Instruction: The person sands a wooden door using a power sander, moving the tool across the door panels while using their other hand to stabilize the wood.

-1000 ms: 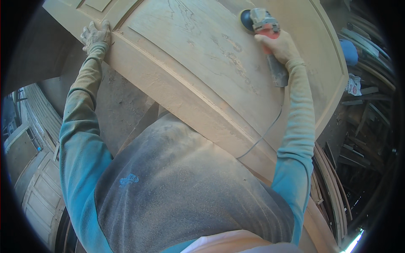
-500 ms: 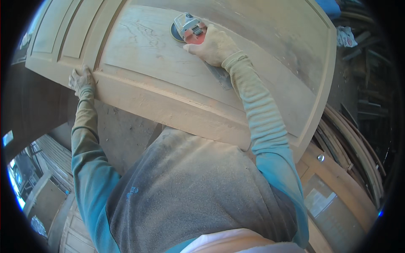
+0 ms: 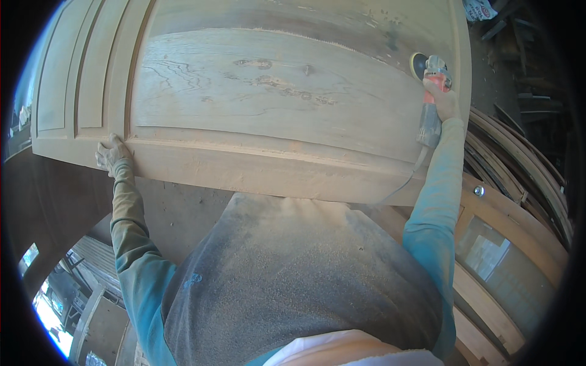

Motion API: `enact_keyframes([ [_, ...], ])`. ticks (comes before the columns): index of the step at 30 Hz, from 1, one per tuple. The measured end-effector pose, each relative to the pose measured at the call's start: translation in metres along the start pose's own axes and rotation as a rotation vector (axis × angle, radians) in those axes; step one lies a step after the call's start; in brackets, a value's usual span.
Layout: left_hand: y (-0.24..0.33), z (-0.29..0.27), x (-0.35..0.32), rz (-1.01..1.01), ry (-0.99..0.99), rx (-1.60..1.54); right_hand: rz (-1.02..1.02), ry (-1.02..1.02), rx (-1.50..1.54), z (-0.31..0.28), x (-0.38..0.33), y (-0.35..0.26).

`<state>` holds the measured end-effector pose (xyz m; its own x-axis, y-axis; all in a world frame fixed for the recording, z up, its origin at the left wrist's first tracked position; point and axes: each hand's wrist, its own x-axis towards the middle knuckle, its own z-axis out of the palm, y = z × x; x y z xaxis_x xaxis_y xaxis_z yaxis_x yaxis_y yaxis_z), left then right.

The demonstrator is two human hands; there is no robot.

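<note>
A large wooden panelled door (image 3: 244,174) lies flat in front of me, dusted with pale sawdust along its near rail. In my right hand (image 3: 444,102) is a red and grey angle grinder (image 3: 430,121) fitted with a round sanding disc (image 3: 419,65). The disc is at the right end of the wide recessed panel (image 3: 201,97), tilted up on edge in view; I cannot tell whether it touches the wood. A cord runs from the tool toward the near edge. My left hand (image 3: 114,154) rests over the door's near edge at the left, fingers spread on the wood.
Curved wooden strips (image 3: 519,165) are stacked at the right. Near them lies another door with glass (image 3: 488,247) and a round metal knob (image 3: 479,191). A white printed bag (image 3: 480,9) sits at the far right. A dark brown board (image 3: 55,189) stands at the left.
My right hand has swept the grinder from the panel's upper middle to its right end. The view has shifted, while my left hand stays on the door's edge.
</note>
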<state>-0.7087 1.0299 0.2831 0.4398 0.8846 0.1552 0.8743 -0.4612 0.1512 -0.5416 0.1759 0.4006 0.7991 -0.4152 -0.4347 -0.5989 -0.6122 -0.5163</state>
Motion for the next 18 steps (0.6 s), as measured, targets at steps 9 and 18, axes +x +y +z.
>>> enact_keyframes([
  [9, -0.027, 0.010, 0.012, -0.029, -0.015, -0.005, -0.460, -0.171, -0.049, 0.082, -0.042, -0.090],
  [18, -0.026, 0.019, 0.015, -0.008, 0.000, 0.003, -0.424, -0.254, -0.101, 0.098, -0.025, -0.122],
])
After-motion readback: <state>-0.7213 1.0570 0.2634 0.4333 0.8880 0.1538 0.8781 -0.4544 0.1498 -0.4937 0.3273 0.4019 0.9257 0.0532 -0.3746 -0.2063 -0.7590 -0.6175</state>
